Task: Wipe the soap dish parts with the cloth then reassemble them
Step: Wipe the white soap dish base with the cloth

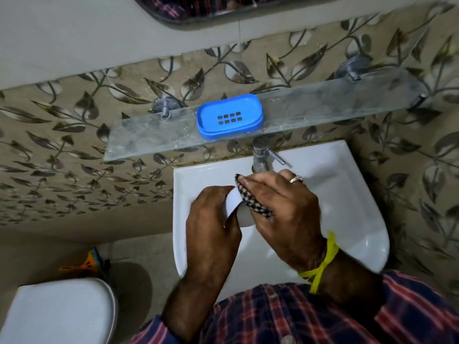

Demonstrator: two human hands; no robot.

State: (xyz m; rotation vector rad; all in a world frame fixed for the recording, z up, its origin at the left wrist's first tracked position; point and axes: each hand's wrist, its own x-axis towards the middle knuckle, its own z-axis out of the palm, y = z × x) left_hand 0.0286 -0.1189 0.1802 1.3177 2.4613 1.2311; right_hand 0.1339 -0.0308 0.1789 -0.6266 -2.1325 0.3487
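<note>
Just cloth [250, 198] under right fingers [258, 184] (pressed)

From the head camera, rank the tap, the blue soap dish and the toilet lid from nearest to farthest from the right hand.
1. Tap: just beyond the right hand, at the back of the sink.
2. Blue soap dish: farther back, up on the glass shelf.
3. Toilet lid: farthest, low on the left.
</note>
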